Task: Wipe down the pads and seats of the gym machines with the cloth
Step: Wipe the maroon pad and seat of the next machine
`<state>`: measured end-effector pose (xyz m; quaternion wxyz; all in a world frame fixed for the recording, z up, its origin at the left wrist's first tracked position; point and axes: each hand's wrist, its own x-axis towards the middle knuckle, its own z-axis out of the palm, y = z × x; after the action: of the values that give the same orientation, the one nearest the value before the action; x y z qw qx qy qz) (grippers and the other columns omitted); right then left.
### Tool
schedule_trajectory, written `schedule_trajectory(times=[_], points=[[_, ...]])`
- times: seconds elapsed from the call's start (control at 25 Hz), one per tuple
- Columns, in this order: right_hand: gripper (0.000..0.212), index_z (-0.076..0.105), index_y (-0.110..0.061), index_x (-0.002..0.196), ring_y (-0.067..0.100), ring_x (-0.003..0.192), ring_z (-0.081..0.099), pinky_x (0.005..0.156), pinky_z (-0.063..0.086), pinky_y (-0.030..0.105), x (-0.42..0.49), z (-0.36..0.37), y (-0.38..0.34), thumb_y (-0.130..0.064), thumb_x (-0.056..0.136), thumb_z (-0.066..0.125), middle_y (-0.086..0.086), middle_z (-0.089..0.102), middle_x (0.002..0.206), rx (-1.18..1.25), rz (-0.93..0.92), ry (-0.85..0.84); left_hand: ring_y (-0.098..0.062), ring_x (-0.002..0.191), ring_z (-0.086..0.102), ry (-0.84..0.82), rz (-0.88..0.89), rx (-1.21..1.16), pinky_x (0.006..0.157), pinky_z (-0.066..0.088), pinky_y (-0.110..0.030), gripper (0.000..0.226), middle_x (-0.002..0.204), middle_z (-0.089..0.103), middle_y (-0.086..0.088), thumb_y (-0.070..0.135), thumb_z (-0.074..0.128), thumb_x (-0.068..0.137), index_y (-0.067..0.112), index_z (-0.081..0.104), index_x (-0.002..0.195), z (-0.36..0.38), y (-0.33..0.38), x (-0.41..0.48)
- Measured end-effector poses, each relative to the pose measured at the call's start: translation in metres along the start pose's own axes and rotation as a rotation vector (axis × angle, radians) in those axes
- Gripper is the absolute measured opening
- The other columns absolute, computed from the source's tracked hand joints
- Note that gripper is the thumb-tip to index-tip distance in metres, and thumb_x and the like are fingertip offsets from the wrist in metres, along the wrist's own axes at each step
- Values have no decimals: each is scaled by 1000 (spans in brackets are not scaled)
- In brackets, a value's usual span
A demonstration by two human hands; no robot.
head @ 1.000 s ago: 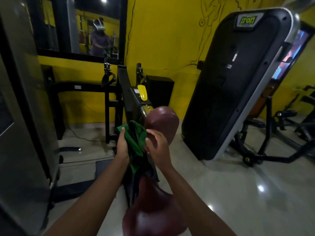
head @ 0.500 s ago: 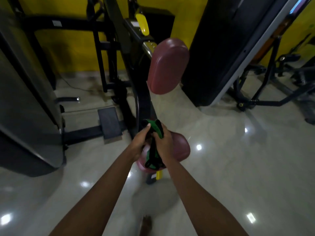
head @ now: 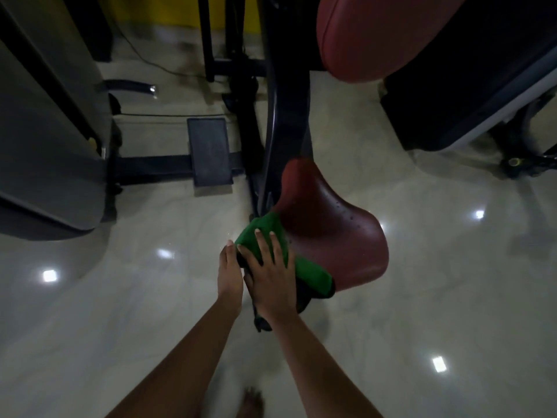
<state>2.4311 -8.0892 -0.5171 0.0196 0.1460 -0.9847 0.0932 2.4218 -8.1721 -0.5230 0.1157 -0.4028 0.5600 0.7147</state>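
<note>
A dark red seat point(head: 334, 233) sits low on the black machine frame point(head: 286, 110), with small droplets on its top. A green cloth point(head: 310, 273) lies over the seat's near left edge. My right hand point(head: 268, 276) lies flat on the cloth with straight fingers, pressing it onto the seat. My left hand point(head: 229, 273) is beside it at the seat's left edge; its fingers are hidden behind the right hand. A dark red back pad point(head: 373, 37) hangs above the seat at the top.
A grey shrouded machine point(head: 45, 122) stands at left. A black footplate point(head: 209, 155) lies on the glossy floor. Another black machine point(head: 470, 95) with a leg base fills the upper right. My bare foot point(head: 250, 401) shows at the bottom.
The view has tilted further down onto the seat. The cloth, held bunched between both hands before, is now spread on the seat under my flat right hand.
</note>
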Motion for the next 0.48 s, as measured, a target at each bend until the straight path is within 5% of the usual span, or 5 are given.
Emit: schedule_trajectory(times=[0.2, 0.36, 0.48], points=[[45, 56, -36, 118, 24, 125, 37, 95, 43, 45, 27, -4, 38, -39, 75, 42, 2, 50, 138, -37, -92, 25, -26, 117, 56, 35, -126, -158, 105, 42, -47, 105, 131, 57, -7, 98, 36, 49, 33, 52, 130, 25, -14, 27], [46, 58, -33, 120, 27, 125, 35, 92, 45, 50, 68, -9, 86, -39, 78, 42, 4, 50, 138, -66, -130, 59, -35, 125, 48, 230, 18, 93, 107, 36, -45, 69, 137, 52, -11, 70, 19, 88, 28, 45, 136, 56, 11, 9], [45, 58, -27, 123, 35, 127, 40, 88, 46, 54, 96, -18, 111, -35, 79, 60, 8, 47, 141, -111, -65, 96, -35, 121, 50, 352, 142, 298, 98, 37, -42, 60, 132, 55, -13, 54, 17, 96, 19, 50, 131, 60, 5, 8]])
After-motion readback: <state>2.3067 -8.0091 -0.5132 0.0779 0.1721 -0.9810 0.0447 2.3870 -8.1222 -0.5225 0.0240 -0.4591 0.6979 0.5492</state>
